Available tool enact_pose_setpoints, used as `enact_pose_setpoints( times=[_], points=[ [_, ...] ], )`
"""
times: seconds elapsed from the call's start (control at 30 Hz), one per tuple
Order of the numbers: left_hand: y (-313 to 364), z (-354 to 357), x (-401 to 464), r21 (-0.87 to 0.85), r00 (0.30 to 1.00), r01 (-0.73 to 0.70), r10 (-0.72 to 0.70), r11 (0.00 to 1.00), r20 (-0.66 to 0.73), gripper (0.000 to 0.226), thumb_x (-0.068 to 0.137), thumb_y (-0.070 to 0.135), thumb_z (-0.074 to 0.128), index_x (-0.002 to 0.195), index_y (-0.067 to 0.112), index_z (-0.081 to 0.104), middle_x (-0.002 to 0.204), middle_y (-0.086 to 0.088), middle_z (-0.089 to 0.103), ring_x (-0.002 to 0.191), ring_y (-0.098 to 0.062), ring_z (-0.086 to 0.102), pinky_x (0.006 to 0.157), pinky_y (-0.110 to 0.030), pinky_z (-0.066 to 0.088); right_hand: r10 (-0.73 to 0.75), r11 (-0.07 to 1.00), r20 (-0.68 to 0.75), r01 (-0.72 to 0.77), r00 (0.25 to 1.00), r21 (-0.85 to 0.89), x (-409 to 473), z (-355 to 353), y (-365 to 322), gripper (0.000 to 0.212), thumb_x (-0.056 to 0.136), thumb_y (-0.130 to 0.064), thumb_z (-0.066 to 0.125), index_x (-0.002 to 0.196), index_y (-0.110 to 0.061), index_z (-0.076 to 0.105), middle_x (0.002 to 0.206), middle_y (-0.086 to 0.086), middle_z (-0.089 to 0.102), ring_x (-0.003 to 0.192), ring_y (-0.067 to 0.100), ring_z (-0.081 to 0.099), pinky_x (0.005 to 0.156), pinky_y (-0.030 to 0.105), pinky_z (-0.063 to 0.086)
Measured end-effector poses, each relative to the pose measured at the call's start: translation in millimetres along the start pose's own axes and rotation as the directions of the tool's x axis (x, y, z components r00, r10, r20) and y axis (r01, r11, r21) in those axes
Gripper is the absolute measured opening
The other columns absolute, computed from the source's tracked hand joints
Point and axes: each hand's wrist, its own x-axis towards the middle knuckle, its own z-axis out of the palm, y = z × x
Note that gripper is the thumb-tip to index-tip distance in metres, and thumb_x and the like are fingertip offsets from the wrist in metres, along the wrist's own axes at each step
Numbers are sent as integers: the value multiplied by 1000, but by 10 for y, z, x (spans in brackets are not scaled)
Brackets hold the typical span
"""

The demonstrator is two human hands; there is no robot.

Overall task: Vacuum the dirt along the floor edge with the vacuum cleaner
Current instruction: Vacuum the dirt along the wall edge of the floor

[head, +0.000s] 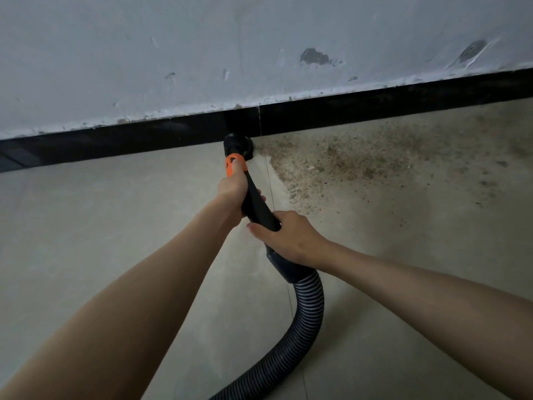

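Nearest the camera, a ribbed black hose (305, 319) curls up from the bottom edge across the pale grey floor (101, 226) and joins a dark cuff just under the right hand (288, 235). That hand lies over the lower end of the vacuum cleaner's black wand (256, 203), its fingers curled round the tube and the thumb stretched along the near side. Just beyond it, the left hand (232, 192) grips the same wand higher up, fingers wrapped round from the left, with the thumb reaching forward onto an orange collar (235, 166). Both bare forearms run in from the lower corners and meet on the tube, the two hands almost touching.

Past the orange collar the wand ends in a round black nozzle (238, 144), which is pressed down where the floor meets the glossy black skirting board (144, 137); against that dark strip its outline is hard to separate. Directly to the right of the nozzle begins a broad patch of brown, gritty dirt (360, 160), spread along the floor edge and thinning out away from the skirting. The floor to the left of the nozzle looks clean. Above the skirting rises a pale, scuffed wall (202, 53) with chipped plaster along its lower edge and a few grey patches.
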Motion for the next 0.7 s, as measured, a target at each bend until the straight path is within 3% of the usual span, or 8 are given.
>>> enact_pose_setpoints(
  times=[0.17,0.27,0.47,0.7],
  points=[
    [-113,82,121,-117,999,-37,40,992,29,53,93,58,42,109,7,47,71,-11,57,57,-22,58,56,-32,50,-27,996,12,28,1000,-81,59,-156,93,40,87,-52,60,73,-16,52,72,8,67,67,24,66,63,34,51],
    [-173,176,146,-113,998,-56,59,992,27,49,93,58,40,94,10,48,67,-10,58,54,-21,59,56,-31,51,-15,996,10,16,1000,-90,18,-186,175,41,88,-55,58,80,-16,54,78,8,70,71,23,68,72,40,55],
    [-177,426,97,-33,993,-93,95,995,77,48,95,56,37,89,10,48,64,-10,58,48,-19,59,54,-30,51,63,997,-42,-61,997,53,-115,-262,341,42,89,-58,55,77,-18,54,75,2,68,67,15,67,61,23,50],
    [-220,467,22,-1,993,-100,100,995,59,45,95,54,38,88,11,47,68,-10,58,54,-21,59,51,-29,50,7,993,-105,6,994,114,-206,-229,428,35,90,-54,54,79,-22,51,79,10,69,70,25,69,70,42,57]
  ],
)
